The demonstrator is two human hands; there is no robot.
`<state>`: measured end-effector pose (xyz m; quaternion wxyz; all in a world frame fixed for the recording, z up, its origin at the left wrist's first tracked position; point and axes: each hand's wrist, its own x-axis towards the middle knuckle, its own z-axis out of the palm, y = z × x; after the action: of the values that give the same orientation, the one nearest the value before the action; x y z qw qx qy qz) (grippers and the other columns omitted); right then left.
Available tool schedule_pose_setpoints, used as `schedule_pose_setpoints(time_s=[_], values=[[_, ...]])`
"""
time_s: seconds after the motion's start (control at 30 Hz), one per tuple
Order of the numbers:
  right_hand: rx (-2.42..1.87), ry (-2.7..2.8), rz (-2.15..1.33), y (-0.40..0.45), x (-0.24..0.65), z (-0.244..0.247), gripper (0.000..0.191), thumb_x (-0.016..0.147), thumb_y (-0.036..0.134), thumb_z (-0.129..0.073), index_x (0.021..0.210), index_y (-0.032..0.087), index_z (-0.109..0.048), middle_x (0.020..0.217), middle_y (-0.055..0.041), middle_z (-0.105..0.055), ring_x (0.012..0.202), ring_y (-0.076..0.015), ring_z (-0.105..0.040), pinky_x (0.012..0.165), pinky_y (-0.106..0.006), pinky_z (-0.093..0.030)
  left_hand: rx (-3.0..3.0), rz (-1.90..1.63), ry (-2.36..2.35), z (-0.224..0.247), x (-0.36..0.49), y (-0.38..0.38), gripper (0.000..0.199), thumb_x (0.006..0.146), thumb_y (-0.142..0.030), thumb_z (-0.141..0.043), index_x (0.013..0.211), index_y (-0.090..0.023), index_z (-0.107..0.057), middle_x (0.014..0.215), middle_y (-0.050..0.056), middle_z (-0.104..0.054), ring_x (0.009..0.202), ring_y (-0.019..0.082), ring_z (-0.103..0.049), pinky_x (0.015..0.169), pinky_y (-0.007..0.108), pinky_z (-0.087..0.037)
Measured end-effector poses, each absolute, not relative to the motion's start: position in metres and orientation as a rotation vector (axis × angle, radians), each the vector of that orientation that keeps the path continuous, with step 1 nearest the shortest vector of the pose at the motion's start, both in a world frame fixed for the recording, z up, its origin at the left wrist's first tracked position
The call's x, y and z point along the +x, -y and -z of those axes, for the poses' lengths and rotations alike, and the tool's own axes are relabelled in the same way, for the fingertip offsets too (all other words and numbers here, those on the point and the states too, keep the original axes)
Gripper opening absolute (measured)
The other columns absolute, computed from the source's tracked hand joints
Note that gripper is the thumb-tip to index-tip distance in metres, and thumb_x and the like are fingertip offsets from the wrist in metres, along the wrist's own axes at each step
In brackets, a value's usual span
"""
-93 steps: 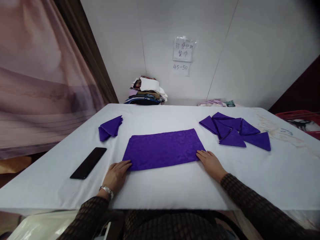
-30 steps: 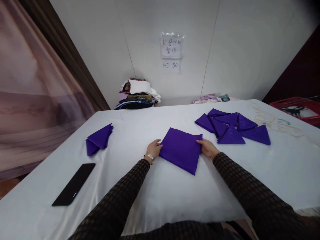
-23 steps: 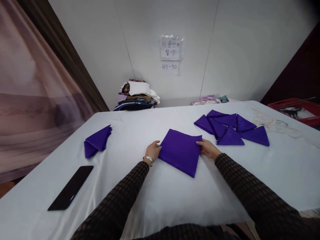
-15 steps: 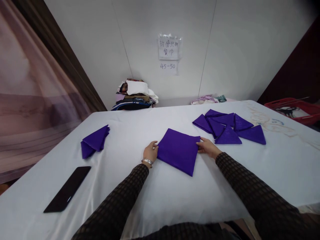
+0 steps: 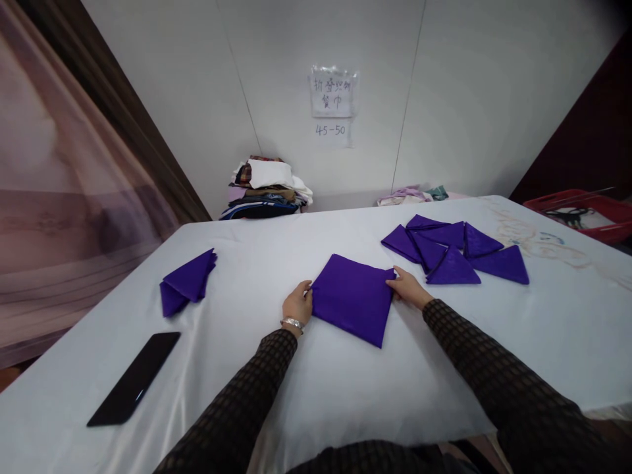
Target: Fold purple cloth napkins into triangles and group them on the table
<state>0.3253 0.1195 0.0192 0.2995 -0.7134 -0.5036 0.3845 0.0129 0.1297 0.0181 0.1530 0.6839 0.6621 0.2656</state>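
A folded purple cloth [image 5: 351, 299] lies in a diamond shape on the white-covered table [image 5: 247, 263], in front of me. My left hand [image 5: 298, 304], with a silver bracelet at the wrist, pinches its left corner. At the right corner, my right hand [image 5: 407, 288] grips the fabric between thumb and fingers. Several purple cloths folded into triangles [image 5: 451, 266] lie close together at the right. Another folded purple cloth [image 5: 188, 282], with layered edges, rests at the left.
A black flat phone-like object [image 5: 135, 378] lies at the left front. Stacked clothes [image 5: 269, 187] and a smaller cloth pile [image 5: 405, 196] sit behind the table's far edge. A red basket [image 5: 609, 214] stands at the far right. A handwritten sign [image 5: 332, 94] hangs on the wall.
Both hands have shifted only slightly at the cloth's corners; the fingers of my right hand have drawn a little inward. The view has moved a little.
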Motion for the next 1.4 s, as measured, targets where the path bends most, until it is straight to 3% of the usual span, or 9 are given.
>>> schedule_pose_setpoints(time_s=[0.13, 0.47, 0.63, 0.9, 1.0, 1.17, 1.4], values=[[-1.978, 1.437, -0.908, -0.122, 0.328, -0.016, 0.060, 0.082, 0.020, -0.054, 0.138, 0.012, -0.033, 0.053, 0.0068, -0.054, 0.042, -0.0113, -0.049, 0.043, -0.021, -0.036, 2.000, -0.651, -1.884, -0.018, 0.013, -0.132, 0.030, 0.085, -0.019, -0.050, 0.112, -0.026, -0.060, 0.102, 0.001, -0.071, 0.091, 0.017, -0.066, 0.081, 0.028, -0.051], [-2.051, 1.509, -0.686, -0.123, 0.337, -0.019, 0.055, 0.077, 0.025, -0.066, 0.128, 0.014, -0.049, 0.087, -0.0071, -0.069, 0.078, -0.0174, -0.061, 0.067, -0.023, -0.041, 2.054, -0.649, -1.786, -0.019, 0.014, -0.140, 0.031, 0.085, -0.018, -0.049, 0.115, -0.024, -0.059, 0.105, 0.004, -0.070, 0.094, 0.020, -0.065, 0.084, 0.031, -0.050], [-2.098, 1.554, -0.612, -0.123, 0.345, -0.024, 0.046, 0.084, 0.030, -0.057, 0.127, 0.013, -0.053, 0.085, -0.0073, -0.069, 0.081, -0.0174, -0.062, 0.071, -0.023, -0.041, 2.066, -0.645, -1.773, -0.020, 0.014, -0.140, 0.032, 0.086, -0.017, -0.049, 0.116, -0.022, -0.058, 0.108, 0.008, -0.069, 0.097, 0.024, -0.064, 0.084, 0.035, -0.049], [-2.096, 1.699, -0.499, -0.132, 0.350, -0.027, 0.026, 0.088, 0.030, -0.051, 0.100, 0.013, -0.067, 0.077, -0.0054, -0.068, 0.080, -0.0166, -0.059, 0.070, -0.024, -0.039, 2.041, -0.649, -1.769, -0.019, 0.012, -0.141, 0.031, 0.086, -0.017, -0.049, 0.116, -0.021, -0.058, 0.107, 0.005, -0.069, 0.094, 0.020, -0.065, 0.086, 0.033, -0.049], [-2.104, 1.733, -0.488, -0.133, 0.349, -0.028, 0.019, 0.088, 0.027, -0.054, 0.087, 0.013, -0.067, 0.081, -0.0056, -0.067, 0.083, -0.0163, -0.058, 0.075, -0.026, -0.042, 2.007, -0.668, -1.787, -0.020, 0.010, -0.141, 0.032, 0.086, -0.019, -0.049, 0.116, -0.023, -0.058, 0.106, 0.004, -0.069, 0.090, 0.018, -0.065, 0.084, 0.029, -0.049], [-2.139, 1.777, -0.480, -0.133, 0.349, -0.028, 0.024, 0.090, 0.037, -0.054, 0.092, 0.015, -0.062, 0.096, -0.0039, -0.063, 0.087, -0.0163, -0.059, 0.080, -0.035, -0.048, 2.058, -0.625, -1.810, -0.020, 0.009, -0.140, 0.032, 0.086, -0.018, -0.049, 0.117, -0.022, -0.057, 0.108, 0.004, -0.068, 0.090, 0.017, -0.064, 0.083, 0.028, -0.048], [-2.142, 1.761, -0.445, -0.135, 0.350, -0.025, 0.009, 0.079, 0.024, -0.062, 0.083, 0.017, -0.066, 0.081, -0.0070, -0.065, 0.081, -0.0197, -0.056, 0.069, -0.028, -0.039, 2.149, -0.614, -1.819, -0.021, 0.006, -0.142, 0.031, 0.085, -0.017, -0.050, 0.115, -0.017, -0.057, 0.118, 0.010, -0.062, 0.097, 0.026, -0.062, 0.086, 0.038, -0.047]])
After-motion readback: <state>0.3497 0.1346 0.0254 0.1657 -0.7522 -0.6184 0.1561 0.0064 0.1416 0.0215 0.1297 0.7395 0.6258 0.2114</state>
